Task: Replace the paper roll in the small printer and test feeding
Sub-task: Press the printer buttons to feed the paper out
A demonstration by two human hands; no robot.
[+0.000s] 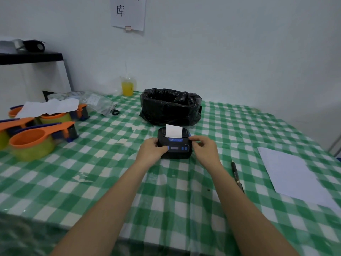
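On the checked tablecloth (pixel 110 163), left grip (pixel 151 150) and right grip (pixel 204 148) clasp the printer (pixel 175 145) between them.

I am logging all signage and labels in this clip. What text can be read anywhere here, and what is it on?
"库": on the paper sign taped to the wall; another character above it is cut off by the frame edge.
Blue label on the printer: light marks, too small to read.
Printer's small display: blurred, nothing readable.
Label on the clear plastic bag: too blurred to read.
Paper strip coming out of the printer: blank.
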